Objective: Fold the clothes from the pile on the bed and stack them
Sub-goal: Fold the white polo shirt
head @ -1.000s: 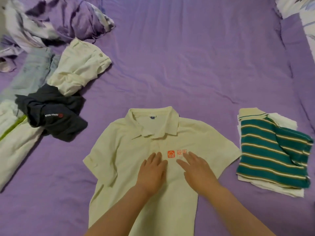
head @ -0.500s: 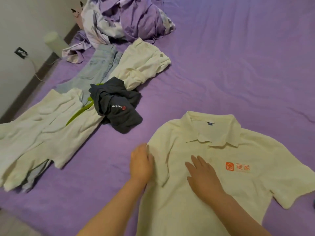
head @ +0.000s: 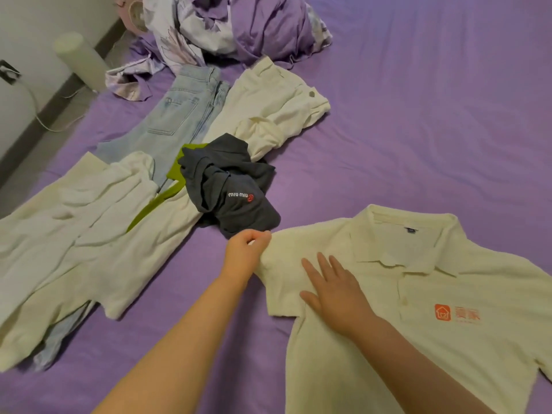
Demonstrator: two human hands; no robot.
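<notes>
Sleeve pinched, shirt pinned flat.

We pinched the sleeve edge of the cream polo shirt (head: pixel 418 333) with our left hand (head: pixel 246 249), fingers curled round the cloth, while our right hand (head: pixel 334 291) lay open and flat on the shirt's chest, just beside the left. A dark crumpled top (head: pixel 230 189) sat just beyond our left hand on the purple bed (head: pixel 418 115), the unfolded pile (head: pixel 89 228) spreading further left.

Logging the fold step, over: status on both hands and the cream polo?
Left hand pinching polo sleeve edge. Right hand flat on cream polo, spread face-up, not yet folded. Dark crumpled top just beyond left hand.
</notes>
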